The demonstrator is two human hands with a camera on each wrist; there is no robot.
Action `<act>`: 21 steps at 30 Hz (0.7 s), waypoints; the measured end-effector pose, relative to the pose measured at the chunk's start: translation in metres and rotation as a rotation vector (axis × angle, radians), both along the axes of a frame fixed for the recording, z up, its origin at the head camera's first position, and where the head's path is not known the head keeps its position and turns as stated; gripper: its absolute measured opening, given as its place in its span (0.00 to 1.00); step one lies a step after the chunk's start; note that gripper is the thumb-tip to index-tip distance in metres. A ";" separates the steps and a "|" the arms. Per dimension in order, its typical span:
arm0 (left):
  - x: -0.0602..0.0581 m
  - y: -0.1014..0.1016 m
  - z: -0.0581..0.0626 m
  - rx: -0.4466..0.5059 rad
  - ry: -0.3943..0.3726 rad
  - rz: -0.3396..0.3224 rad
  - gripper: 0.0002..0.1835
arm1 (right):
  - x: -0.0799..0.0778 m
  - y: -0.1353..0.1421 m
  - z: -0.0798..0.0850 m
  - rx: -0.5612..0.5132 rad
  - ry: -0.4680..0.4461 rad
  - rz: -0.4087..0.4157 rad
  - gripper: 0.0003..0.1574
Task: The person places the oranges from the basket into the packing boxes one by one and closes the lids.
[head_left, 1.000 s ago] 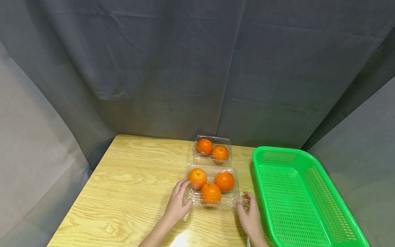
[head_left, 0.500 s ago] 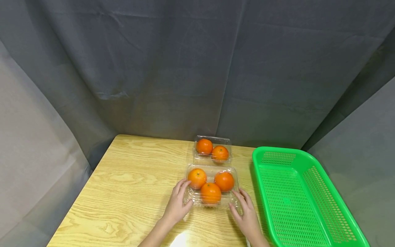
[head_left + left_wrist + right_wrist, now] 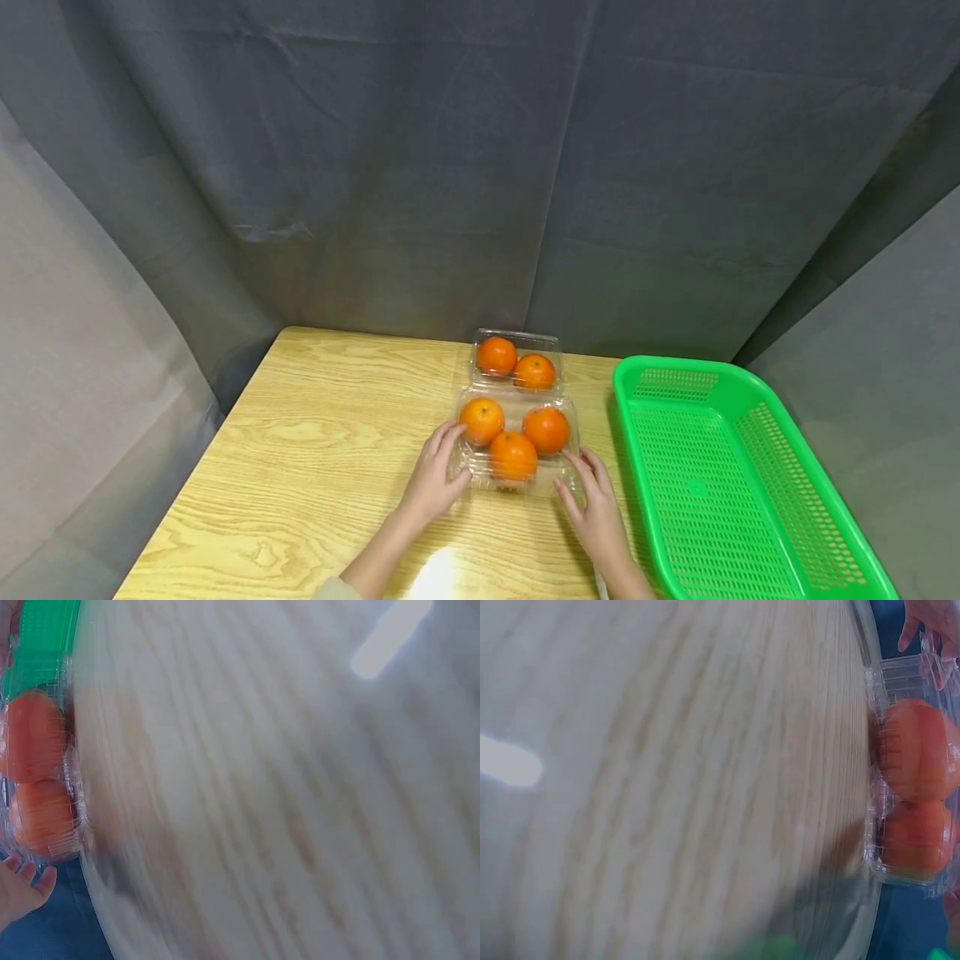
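A clear plastic fruit box with three oranges in it is between my two hands in the head view. My left hand holds its left front corner, fingertips on the side and thumb by the front edge. On the opposite corner my right hand grips it with thumb and fingers spread apart. The left wrist view shows two of the oranges through the ribbed wall, with my left hand at the near end. Just behind stands a second clear box with two oranges.
A green plastic basket with slotted walls stands to the right, close by my right hand. Under everything is a wood-grain table. Dark grey curtains hang behind the table's far edge and at both sides.
My right hand has shifted left onto the box's right front corner. Since half a second ago the front box has moved slightly away from me, toward the rear box, with both hands on it.
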State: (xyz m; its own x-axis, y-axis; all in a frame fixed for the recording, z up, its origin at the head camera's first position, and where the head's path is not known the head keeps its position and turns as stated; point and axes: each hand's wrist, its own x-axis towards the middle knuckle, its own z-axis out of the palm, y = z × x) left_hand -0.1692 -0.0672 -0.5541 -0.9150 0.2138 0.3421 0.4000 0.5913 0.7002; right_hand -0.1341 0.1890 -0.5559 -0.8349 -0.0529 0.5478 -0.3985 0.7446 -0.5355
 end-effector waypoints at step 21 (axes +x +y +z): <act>-0.012 0.000 0.000 0.016 -0.044 -0.015 0.35 | -0.008 -0.002 0.001 0.010 0.005 -0.020 0.32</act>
State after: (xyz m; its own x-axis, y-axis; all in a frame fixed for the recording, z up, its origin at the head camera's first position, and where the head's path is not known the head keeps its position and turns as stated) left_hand -0.1812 -0.0669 -0.5543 -0.9259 0.2229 0.3052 0.3776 0.5743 0.7264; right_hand -0.1423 0.1872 -0.5553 -0.8329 -0.0419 0.5519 -0.3867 0.7574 -0.5262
